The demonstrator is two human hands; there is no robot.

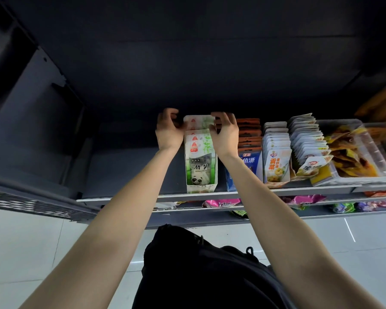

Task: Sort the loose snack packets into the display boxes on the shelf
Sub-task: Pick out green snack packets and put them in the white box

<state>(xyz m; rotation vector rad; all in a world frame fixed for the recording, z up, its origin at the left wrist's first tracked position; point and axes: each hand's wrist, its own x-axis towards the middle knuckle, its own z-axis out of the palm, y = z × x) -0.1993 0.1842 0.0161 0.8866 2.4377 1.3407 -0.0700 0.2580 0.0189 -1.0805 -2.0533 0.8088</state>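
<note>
Both arms are reaching up to the shelf (299,190), where the green and white display box (201,172) with a panda on its front is standing near the shelf's front edge. The bamboo shoot packets (197,136) are standing upright in a row inside this box. The left hand (168,130) is curling its fingers against the left side of the packets at the back of the row, and the right hand (225,132) is curling its fingers over their right side, so the two hands are pinching the rear packets between them.

Just right of that box, the blue box (250,166) with orange-topped packets is sitting partly behind the right forearm. Further right, the yellow-labelled box (276,168) is holding a row of pale packets, and beside it another box of white packets (308,150) is leaning to the right. A clear plastic tray (370,157) with orange and yellow packets is sitting at the right end. Pink and purple packets (223,203) are lying on the lower shelf. A black bag (198,270) is hanging in front of the person, above the pale tiled floor (31,241).
</note>
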